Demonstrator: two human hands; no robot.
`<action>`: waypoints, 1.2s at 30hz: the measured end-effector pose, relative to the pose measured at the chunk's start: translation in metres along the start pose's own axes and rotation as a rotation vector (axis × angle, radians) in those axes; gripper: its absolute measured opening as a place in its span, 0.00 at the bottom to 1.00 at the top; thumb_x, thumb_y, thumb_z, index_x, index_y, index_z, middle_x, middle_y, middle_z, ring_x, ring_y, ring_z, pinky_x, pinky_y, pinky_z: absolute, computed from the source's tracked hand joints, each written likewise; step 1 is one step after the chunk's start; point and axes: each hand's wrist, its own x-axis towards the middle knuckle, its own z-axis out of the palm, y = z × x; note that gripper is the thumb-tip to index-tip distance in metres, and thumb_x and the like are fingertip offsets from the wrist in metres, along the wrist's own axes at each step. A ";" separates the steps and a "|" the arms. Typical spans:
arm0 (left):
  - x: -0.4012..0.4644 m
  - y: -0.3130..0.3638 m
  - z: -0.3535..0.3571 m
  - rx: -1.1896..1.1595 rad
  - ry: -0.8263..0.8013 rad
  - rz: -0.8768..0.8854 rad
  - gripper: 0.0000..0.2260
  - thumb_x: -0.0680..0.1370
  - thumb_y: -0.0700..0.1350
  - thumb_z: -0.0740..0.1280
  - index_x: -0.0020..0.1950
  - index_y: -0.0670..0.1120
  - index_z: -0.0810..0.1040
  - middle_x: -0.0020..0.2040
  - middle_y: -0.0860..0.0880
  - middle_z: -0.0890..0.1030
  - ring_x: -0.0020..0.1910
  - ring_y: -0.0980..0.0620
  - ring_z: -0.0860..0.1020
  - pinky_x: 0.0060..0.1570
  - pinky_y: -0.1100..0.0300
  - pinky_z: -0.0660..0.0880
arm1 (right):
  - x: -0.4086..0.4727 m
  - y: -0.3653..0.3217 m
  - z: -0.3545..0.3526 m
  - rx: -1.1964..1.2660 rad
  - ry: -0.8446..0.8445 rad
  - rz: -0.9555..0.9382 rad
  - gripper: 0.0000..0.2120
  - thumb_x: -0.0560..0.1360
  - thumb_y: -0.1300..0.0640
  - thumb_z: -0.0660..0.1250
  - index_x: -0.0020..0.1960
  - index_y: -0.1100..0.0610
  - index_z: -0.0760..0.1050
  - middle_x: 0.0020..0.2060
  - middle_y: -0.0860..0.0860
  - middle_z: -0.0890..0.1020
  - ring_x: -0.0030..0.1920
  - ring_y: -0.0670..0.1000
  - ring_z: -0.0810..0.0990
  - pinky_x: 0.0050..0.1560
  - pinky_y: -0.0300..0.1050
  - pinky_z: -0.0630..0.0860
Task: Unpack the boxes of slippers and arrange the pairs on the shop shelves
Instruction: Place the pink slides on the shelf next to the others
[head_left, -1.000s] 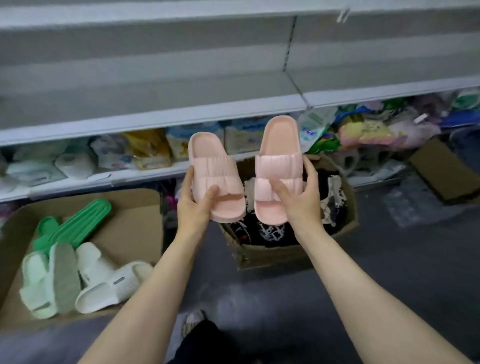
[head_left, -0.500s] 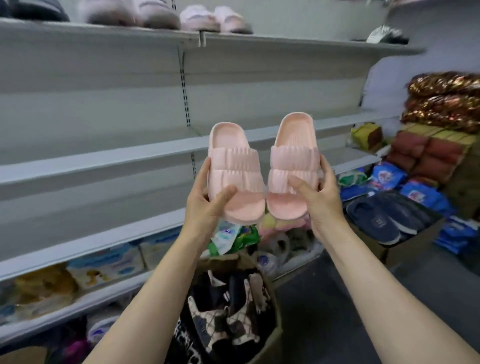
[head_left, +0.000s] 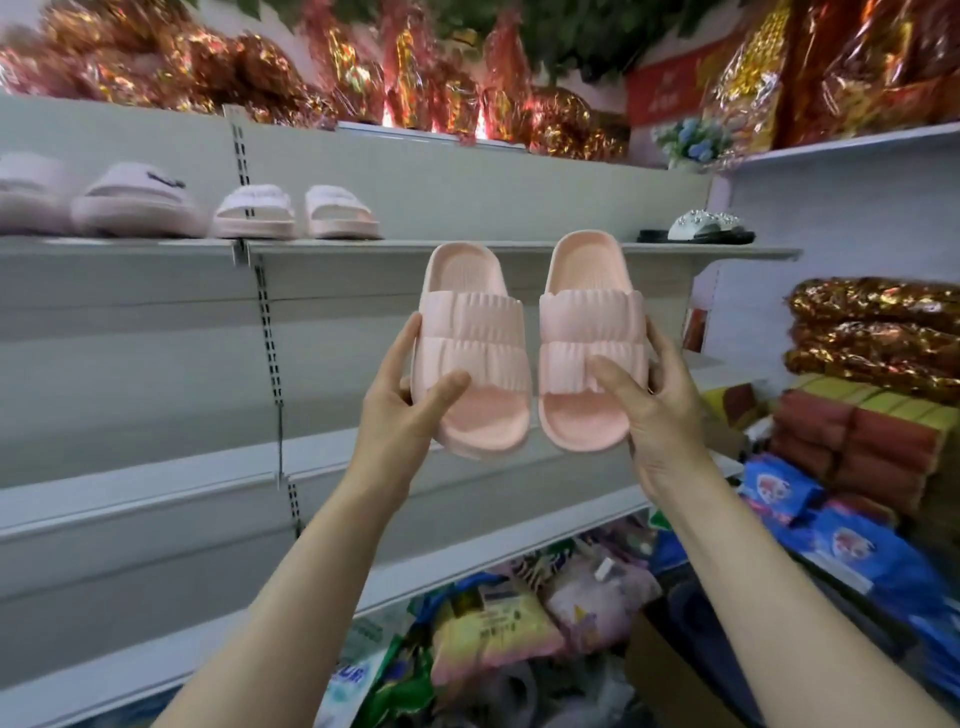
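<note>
- Two bare hands held up one pair of pale pink ruched slippers, toes pointing down, in front of grey shop shelving.
- The left hand gripped the left slipper, thumb curled over its strap and fingers wrapped round its outer edge.
- The right hand gripped the right slipper the same way, thumb across the strap, fingers behind the outer edge.
- The two slippers were side by side, just apart, raised near the level of the upper shelf.
- That shelf held four pale slippers at the left: two lilac ones, then a light pink pair. A black sandal with studded white straps sat at its right end.
- A brown cardboard box stood at the bottom right; its contents were not visible.
- Packaged goods crowded the bottom shelf; their printing was too blurred to read.
- Red and gold foil packs were stacked at the right.
</note>
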 end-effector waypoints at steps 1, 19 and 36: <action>0.011 0.000 0.010 -0.002 0.025 0.013 0.32 0.75 0.44 0.73 0.76 0.60 0.66 0.51 0.44 0.86 0.47 0.49 0.84 0.45 0.56 0.81 | 0.017 0.002 -0.004 0.013 -0.025 -0.016 0.34 0.71 0.57 0.77 0.74 0.47 0.68 0.59 0.47 0.83 0.59 0.49 0.82 0.62 0.59 0.79; 0.197 0.009 0.071 0.219 0.458 0.073 0.31 0.74 0.49 0.75 0.75 0.50 0.68 0.62 0.45 0.78 0.52 0.50 0.81 0.36 0.59 0.82 | 0.220 0.042 -0.022 0.197 -0.364 -0.054 0.41 0.63 0.39 0.81 0.72 0.41 0.70 0.55 0.39 0.84 0.53 0.45 0.84 0.49 0.50 0.83; 0.255 0.038 0.042 1.276 0.552 -0.065 0.42 0.69 0.82 0.46 0.56 0.51 0.80 0.49 0.45 0.84 0.44 0.43 0.84 0.47 0.49 0.81 | 0.283 0.060 0.024 0.274 -0.443 -0.069 0.32 0.68 0.43 0.79 0.70 0.43 0.74 0.57 0.46 0.84 0.56 0.51 0.83 0.49 0.51 0.84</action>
